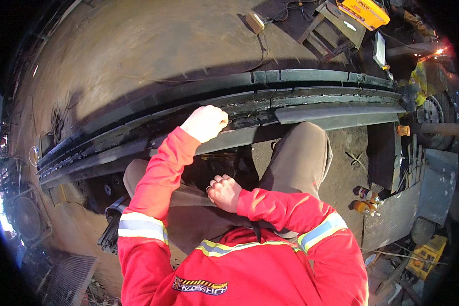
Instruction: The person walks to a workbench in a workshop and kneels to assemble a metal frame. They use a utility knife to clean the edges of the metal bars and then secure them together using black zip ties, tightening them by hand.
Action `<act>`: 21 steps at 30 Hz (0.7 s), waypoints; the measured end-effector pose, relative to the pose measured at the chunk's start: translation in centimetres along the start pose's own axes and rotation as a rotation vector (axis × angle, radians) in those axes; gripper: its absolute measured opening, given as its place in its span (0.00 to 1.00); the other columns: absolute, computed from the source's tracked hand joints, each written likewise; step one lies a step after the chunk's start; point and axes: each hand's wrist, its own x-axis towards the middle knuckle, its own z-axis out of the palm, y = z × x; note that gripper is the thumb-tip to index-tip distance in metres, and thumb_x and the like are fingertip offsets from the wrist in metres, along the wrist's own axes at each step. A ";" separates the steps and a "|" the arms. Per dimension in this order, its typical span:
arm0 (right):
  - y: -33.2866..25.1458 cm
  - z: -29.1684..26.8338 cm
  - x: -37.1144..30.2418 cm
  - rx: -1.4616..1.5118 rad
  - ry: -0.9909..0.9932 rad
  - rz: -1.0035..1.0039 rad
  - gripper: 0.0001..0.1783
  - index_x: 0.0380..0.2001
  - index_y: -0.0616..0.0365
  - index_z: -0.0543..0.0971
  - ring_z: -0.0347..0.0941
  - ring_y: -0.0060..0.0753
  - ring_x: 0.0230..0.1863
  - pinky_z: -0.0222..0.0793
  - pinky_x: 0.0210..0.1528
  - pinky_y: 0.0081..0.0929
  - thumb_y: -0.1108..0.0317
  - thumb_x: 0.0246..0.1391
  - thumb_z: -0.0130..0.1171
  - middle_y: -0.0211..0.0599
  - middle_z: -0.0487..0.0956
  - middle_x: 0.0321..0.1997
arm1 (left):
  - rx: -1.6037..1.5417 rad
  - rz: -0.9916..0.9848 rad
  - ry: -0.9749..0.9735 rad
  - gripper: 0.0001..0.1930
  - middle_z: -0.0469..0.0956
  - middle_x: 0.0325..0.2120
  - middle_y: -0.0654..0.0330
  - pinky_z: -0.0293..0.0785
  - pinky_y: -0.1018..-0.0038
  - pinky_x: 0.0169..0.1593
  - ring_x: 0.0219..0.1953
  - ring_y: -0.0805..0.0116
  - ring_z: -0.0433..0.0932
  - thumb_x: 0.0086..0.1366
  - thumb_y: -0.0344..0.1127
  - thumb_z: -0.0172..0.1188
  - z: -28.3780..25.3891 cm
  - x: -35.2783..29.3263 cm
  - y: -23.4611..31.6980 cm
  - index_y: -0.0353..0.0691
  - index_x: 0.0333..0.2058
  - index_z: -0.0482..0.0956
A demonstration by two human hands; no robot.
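- Curls left hand [205, 124], fingers together, over long dark metal pieces [255, 106]; cannot tell whether clamped on anything.
- Bends right hand [224, 193] loosely above brown trousers [188, 224]; cannot tell whether holding anything.
- Just in front of bent knees [308, 138], stretching left to right: the metal pieces.
- Well apart, to the right: small bottles [362, 207].

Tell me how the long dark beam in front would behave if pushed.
The long dark beam is probably stiff, since its surfaces look metallic. It is likely heavy, spanning most of the view. Its flat, angular faces suggest sliding, not rolling.
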 end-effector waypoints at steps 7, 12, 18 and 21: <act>0.6 -0.2 -0.1 0.022 0.036 -0.007 0.06 0.24 0.54 0.80 0.74 0.35 0.38 0.68 0.38 0.31 0.67 0.42 0.57 0.34 0.79 0.29 | 0.104 0.007 -0.158 0.05 0.76 0.23 0.52 0.74 0.60 0.35 0.29 0.49 0.77 0.55 0.32 0.57 -0.5 2.0 0.6 0.37 0.25 0.75; 0.5 -0.8 -0.2 0.019 0.009 0.028 0.06 0.24 0.54 0.81 0.74 0.35 0.37 0.68 0.37 0.31 0.67 0.42 0.57 0.34 0.79 0.28 | 0.095 0.062 -0.188 0.05 0.74 0.19 0.51 0.73 0.59 0.31 0.26 0.48 0.76 0.53 0.30 0.57 -1.0 2.5 0.4 0.37 0.23 0.72; 0.9 -0.7 0.0 0.009 0.026 0.059 0.06 0.23 0.54 0.81 0.74 0.35 0.36 0.68 0.37 0.31 0.67 0.42 0.57 0.35 0.78 0.27 | -0.028 -0.054 -0.230 0.04 0.76 0.19 0.48 0.74 0.59 0.31 0.24 0.47 0.77 0.51 0.29 0.55 -1.1 2.9 -0.2 0.36 0.22 0.77; 1.2 -0.7 0.2 0.010 0.034 0.083 0.06 0.23 0.55 0.80 0.74 0.36 0.36 0.68 0.37 0.31 0.67 0.43 0.57 0.36 0.78 0.27 | -0.171 -0.099 -0.185 0.04 0.79 0.21 0.49 0.74 0.65 0.32 0.25 0.53 0.80 0.53 0.26 0.57 -1.4 2.3 -0.6 0.34 0.29 0.79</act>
